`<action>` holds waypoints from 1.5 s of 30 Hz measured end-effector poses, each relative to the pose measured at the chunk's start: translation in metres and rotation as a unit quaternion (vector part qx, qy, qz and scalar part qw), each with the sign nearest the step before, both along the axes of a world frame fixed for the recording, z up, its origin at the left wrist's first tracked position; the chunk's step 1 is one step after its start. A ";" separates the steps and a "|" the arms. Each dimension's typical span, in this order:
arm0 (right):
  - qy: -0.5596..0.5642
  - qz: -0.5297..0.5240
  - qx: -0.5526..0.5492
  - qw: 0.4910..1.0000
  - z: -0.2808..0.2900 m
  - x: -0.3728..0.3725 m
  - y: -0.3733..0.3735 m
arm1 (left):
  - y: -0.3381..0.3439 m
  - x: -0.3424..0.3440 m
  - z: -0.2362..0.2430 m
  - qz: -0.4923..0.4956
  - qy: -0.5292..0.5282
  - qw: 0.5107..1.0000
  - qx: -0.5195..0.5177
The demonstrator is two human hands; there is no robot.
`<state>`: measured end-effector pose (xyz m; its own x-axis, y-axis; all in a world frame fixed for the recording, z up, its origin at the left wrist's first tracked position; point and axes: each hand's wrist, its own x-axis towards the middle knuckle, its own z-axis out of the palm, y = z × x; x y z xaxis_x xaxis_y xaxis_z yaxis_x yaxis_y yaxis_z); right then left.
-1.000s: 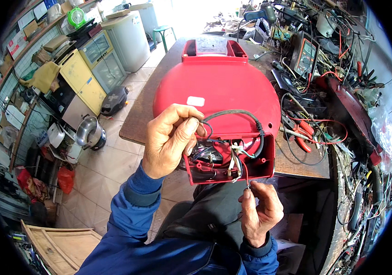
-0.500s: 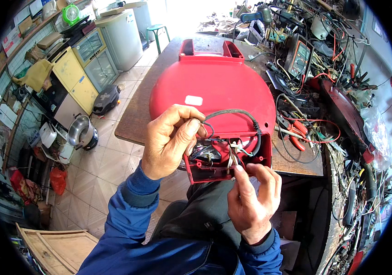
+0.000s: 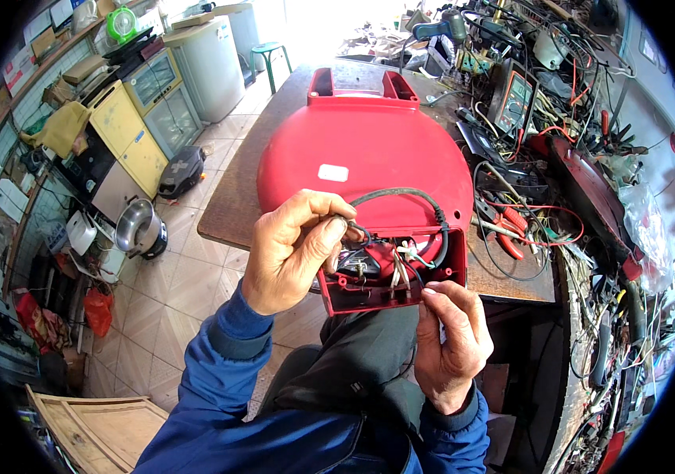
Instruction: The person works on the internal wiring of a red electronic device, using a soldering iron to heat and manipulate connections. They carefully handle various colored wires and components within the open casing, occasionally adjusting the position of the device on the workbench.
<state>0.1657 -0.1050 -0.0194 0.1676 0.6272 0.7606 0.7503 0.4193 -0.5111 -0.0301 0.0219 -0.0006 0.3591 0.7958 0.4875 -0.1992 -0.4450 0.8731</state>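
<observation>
Black, perhaps rubber cable (image 3: 397, 191) arcs from left hand (image 3: 292, 254) across rounded housing (image 3: 385, 146).

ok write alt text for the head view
A person's left hand holds a dark cable; the right hand is at the near wall of a red housing's open compartment of wires. The housing lies over a wooden table near red-handled pliers.

The housing (image 3: 369, 146) is red with a white label (image 3: 333, 172); the cable (image 3: 389, 192) black; the sleeves (image 3: 219, 367) blue; the tabletop (image 3: 231, 207) brown.
</observation>
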 end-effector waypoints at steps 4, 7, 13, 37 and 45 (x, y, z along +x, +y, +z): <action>0.007 0.010 0.006 1.000 -0.001 0.003 0.000 | 0.000 -0.005 0.000 -0.026 0.006 1.000 0.009; 0.021 0.019 0.009 1.000 -0.001 0.007 0.000 | -0.001 -0.008 0.000 -0.052 0.016 0.998 0.031; 0.032 0.017 0.021 0.999 0.002 0.011 0.001 | -0.020 -0.005 0.012 -0.089 0.018 0.995 0.045; 0.063 0.021 0.054 0.996 -0.004 0.012 0.007 | -0.029 0.013 0.024 -0.084 0.115 0.989 -0.032; 0.052 0.022 0.064 0.996 -0.006 0.014 0.008 | -0.026 0.010 0.027 -0.065 0.160 0.982 0.078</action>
<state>0.1794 -0.0965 -0.0249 0.2241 0.5346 0.8149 0.6758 0.5173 -0.5251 -0.0196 -0.0042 0.0268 0.6072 0.6574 0.4462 0.0099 -0.5678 0.8231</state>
